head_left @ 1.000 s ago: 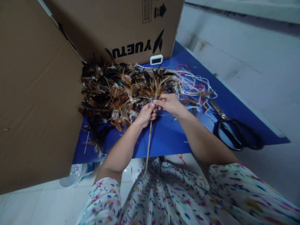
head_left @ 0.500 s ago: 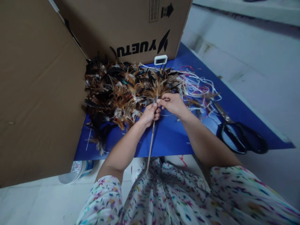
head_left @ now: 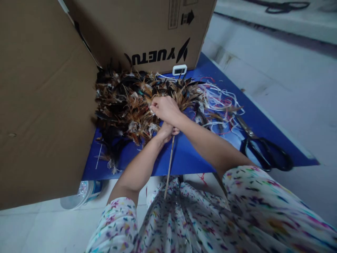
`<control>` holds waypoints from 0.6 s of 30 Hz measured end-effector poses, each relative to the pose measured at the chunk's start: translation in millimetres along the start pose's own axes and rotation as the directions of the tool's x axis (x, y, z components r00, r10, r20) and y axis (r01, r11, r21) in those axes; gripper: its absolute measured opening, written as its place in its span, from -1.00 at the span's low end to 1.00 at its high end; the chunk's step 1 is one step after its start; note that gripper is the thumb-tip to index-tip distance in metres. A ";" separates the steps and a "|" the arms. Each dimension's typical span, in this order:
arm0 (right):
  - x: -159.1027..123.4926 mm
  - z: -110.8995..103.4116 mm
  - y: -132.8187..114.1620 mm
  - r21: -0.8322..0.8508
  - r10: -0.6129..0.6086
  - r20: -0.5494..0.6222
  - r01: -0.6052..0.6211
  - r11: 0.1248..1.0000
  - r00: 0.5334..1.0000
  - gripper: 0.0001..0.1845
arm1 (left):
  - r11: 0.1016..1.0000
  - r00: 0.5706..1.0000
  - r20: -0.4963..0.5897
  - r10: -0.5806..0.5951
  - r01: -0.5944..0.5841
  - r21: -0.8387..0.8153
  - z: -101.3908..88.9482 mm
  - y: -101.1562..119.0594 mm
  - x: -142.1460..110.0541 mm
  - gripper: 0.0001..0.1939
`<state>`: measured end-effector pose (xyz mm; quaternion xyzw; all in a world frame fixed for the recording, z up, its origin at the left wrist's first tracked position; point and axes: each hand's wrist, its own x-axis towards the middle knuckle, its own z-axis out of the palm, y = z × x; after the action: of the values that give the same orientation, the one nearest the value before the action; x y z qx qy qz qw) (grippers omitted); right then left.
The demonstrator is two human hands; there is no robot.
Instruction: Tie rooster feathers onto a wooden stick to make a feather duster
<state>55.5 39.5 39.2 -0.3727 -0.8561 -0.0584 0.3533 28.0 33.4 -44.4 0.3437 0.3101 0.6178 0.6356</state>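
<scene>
My left hand [head_left: 166, 131] is wrapped round a thin wooden stick [head_left: 170, 160], which slants down past the table edge to my lap. Brown and dark feathers [head_left: 181, 95] fan out around the stick's upper end, partly covered by my hands. My right hand [head_left: 164, 107] crosses above the left one, fingertips pinched together over the feather pile [head_left: 134, 105]. What the pinch holds, if anything, is too small to make out. The pile spreads across the left of the table, brown, black and tufted with white down.
Large cardboard boxes [head_left: 44, 105] rise at the left and behind. A small white display device [head_left: 179, 70] stands by the back box. White and red strings [head_left: 218, 98] lie to the right, near black-handled scissors [head_left: 265, 151] on the blue table [head_left: 192, 161]. Below left is a plastic bucket [head_left: 81, 196].
My right hand has moved left across the left hand, from the stick's feathered end to over the pile. My left hand stays on the stick.
</scene>
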 end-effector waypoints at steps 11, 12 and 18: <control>31.8 24.5 8.9 -0.091 0.121 0.122 -0.110 0.990 0.985 -0.78 | 0.984 0.981 0.132 0.144 -0.156 0.084 -5.9 -8.1 10.2 -0.65; 30.9 21.7 10.9 -0.059 0.114 0.105 -0.108 0.992 0.988 -0.80 | 0.985 0.978 0.156 0.138 -0.152 0.080 -6.4 -7.4 10.5 -0.65; 16.5 -7.6 14.9 0.446 0.082 0.101 -0.119 0.887 0.991 -0.78 | 0.983 0.955 0.258 0.144 -0.167 0.070 -10.6 -1.7 9.2 -0.73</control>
<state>62.1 57.3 53.0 -0.3265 -0.8391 0.1749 0.3983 20.7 43.2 -51.6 0.4713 0.2269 0.6026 0.6027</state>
